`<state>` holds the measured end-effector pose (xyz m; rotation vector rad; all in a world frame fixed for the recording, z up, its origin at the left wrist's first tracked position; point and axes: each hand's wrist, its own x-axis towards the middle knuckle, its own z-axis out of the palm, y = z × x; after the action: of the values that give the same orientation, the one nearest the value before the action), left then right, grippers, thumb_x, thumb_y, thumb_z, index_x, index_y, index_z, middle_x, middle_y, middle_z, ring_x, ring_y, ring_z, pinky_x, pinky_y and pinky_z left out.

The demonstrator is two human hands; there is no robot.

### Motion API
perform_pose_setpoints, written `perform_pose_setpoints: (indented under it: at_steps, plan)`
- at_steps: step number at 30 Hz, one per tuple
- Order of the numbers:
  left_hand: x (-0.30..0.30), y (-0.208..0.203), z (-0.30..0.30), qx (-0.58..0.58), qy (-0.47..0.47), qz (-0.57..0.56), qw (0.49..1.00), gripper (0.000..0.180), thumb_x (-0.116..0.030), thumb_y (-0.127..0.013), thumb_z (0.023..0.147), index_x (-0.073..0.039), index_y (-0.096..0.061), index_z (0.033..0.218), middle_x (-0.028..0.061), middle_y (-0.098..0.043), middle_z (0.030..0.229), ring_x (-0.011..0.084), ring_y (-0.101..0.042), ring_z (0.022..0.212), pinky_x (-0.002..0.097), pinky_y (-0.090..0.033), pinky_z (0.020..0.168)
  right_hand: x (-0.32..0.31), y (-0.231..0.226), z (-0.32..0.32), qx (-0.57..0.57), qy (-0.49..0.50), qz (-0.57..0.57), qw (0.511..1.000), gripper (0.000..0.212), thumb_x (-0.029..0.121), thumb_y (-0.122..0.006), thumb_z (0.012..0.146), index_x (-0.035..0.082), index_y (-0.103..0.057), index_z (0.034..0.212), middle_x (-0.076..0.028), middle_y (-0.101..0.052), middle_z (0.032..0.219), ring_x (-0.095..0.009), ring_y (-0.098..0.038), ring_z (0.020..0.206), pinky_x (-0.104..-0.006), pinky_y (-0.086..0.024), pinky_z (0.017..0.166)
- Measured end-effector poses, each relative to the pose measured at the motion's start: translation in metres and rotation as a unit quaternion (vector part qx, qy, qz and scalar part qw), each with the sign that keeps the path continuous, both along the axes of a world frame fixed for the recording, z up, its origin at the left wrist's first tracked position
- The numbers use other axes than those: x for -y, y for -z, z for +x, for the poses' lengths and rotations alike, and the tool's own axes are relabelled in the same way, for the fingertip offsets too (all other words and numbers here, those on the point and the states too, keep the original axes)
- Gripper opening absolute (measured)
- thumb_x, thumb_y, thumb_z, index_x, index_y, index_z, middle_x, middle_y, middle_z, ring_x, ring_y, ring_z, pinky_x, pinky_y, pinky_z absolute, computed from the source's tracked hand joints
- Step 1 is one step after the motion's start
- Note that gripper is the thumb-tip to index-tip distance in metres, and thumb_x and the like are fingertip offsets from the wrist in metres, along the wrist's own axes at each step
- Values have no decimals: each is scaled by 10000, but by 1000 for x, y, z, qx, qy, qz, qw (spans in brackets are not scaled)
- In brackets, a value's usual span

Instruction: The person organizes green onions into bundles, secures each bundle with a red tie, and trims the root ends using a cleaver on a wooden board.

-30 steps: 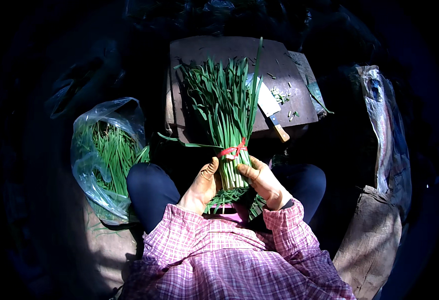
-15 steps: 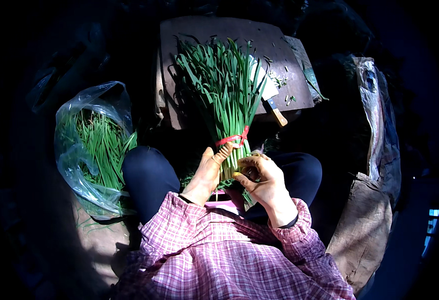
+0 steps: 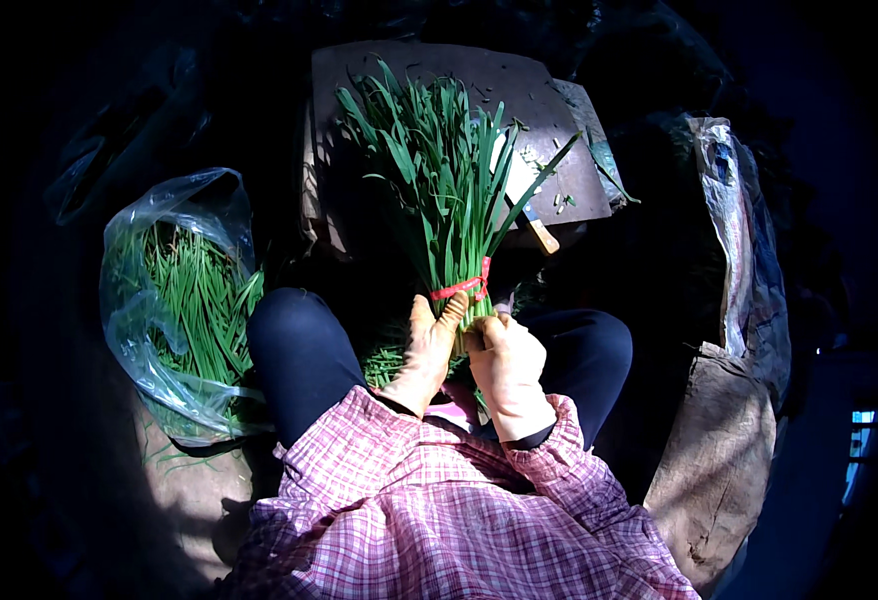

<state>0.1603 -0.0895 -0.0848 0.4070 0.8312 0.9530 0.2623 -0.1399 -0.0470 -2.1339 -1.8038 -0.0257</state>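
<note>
A thick bunch of garlic chives (image 3: pixel 442 190) stands between my knees, leaves fanning out away from me. A red tie (image 3: pixel 462 284) is knotted round its lower stems. My left hand (image 3: pixel 429 350) grips the bunch from the left, just below the tie, with the thumb against the stems. On the other side, my right hand (image 3: pixel 507 365) is closed at the cut stem ends, fingertips curled in against them. The curled fingers partly hide the stem ends.
Beyond the bunch lies a brown board (image 3: pixel 534 100) with green scraps and a cleaver, its wooden handle (image 3: pixel 543 235) toward me. A clear plastic bag (image 3: pixel 124 300) of loose chives (image 3: pixel 199 300) sits at left. Brown sacking (image 3: pixel 714 460) lies at right.
My right hand has turned and closed in on the stem ends, its fingers now more curled. The bunch has tilted slightly, and one leaf now sticks out to the right.
</note>
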Motion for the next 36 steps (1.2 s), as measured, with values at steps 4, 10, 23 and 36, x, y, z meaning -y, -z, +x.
perform_pose_setpoints:
  at_steps: [4,10,23,36]
  plan:
    - [3,16,8,-11,-9,-6,1000,626,-393,-738,922,-3,-476,1334,67,-632,1199,179,-614,1020,339,-518,884,3,6,0,-81,77,16,994,198,257,-799,777,106,-724,879,-92,-693,830,-285,-695,753,-387,-555,680]
    - [3,37,12,-57,-28,77,995,650,-426,-740,911,-13,-473,1335,78,-643,1194,199,-644,978,328,-538,836,-2,6,-1,-328,167,-128,921,261,296,-773,826,64,-740,943,-126,-740,848,-302,-722,800,-387,-571,751]
    - [-1,35,11,23,-58,4,998,654,-398,-757,898,-14,-443,1325,95,-618,1201,220,-657,1036,373,-568,872,10,9,3,-105,99,-20,989,186,248,-773,797,103,-660,771,-117,-700,743,-308,-699,698,-393,-558,644]
    - [-12,26,2,57,-25,-38,997,670,-239,-846,830,-8,-392,1266,135,-625,1179,253,-691,1015,424,-610,842,11,-22,22,-209,54,-55,975,209,203,-811,810,83,-721,955,-81,-723,825,-235,-718,763,-332,-567,704]
